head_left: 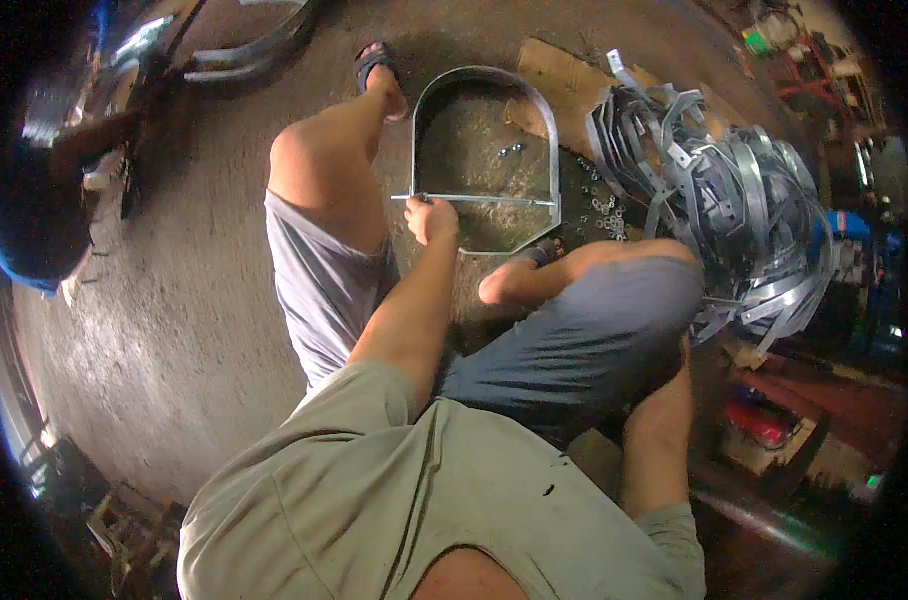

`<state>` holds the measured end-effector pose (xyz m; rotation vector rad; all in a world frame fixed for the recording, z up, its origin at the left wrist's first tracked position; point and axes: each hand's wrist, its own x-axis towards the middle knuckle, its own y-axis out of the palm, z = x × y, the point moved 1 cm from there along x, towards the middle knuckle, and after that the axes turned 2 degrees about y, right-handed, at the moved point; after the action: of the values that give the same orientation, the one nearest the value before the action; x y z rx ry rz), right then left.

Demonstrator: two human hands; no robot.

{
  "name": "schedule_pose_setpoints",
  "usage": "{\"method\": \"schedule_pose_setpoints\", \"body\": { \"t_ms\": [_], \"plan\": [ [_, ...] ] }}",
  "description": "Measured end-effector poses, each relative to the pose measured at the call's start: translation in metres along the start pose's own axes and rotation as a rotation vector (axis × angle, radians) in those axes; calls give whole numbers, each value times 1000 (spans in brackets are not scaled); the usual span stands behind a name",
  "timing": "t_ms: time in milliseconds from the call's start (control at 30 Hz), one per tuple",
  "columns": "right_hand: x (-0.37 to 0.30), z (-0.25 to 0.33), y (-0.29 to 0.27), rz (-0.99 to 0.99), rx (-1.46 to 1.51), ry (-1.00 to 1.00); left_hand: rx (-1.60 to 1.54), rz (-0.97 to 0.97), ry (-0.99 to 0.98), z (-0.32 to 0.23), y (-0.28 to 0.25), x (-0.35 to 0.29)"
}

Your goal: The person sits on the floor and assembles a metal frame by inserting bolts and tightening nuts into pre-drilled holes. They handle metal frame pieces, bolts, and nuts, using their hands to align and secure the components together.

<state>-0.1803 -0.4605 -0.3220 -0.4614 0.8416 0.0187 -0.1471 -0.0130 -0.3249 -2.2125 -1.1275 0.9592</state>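
Observation:
A flat metal band bent into an arch-shaped hoop (486, 72) stands on the floor between my feet. A thin straight metal rod (504, 199) crosses it from side to side, its left end sticking out past the band. My left hand (433, 220) is closed at the rod near that left side, fingers pinched around it; whether a small nut is under the fingertips I cannot tell. My right forearm (660, 440) runs up behind my bent right knee, which hides the right hand. A few nuts (512, 150) lie on the floor inside the hoop.
More loose nuts (608, 212) are scattered right of the hoop. Beyond them rises a large tangled pile of bent metal straps (739, 205). Flattened cardboard (556, 82) lies behind. Curved metal bands (239, 62) rest at the far left. A box with a red item (759, 422) stands lower right.

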Motion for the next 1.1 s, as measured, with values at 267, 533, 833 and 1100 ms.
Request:
{"method": "schedule_pose_setpoints", "body": {
  "t_ms": [267, 533, 833, 1100],
  "plan": [
    [1, -10, -5, 26, 54, -32, -90, 163, 124, -5, -25, 18],
    [40, -8, 15, 102, 122, -13, -55, 144, -34, 31, -15, 34],
    [126, -7, -14, 90, 181, 19, 136, 10, 55, 65, -9, 48],
    [114, 65, 68, 75, -1, -31, -425, 30, -104, 134, 42, 129]
  ]
}}
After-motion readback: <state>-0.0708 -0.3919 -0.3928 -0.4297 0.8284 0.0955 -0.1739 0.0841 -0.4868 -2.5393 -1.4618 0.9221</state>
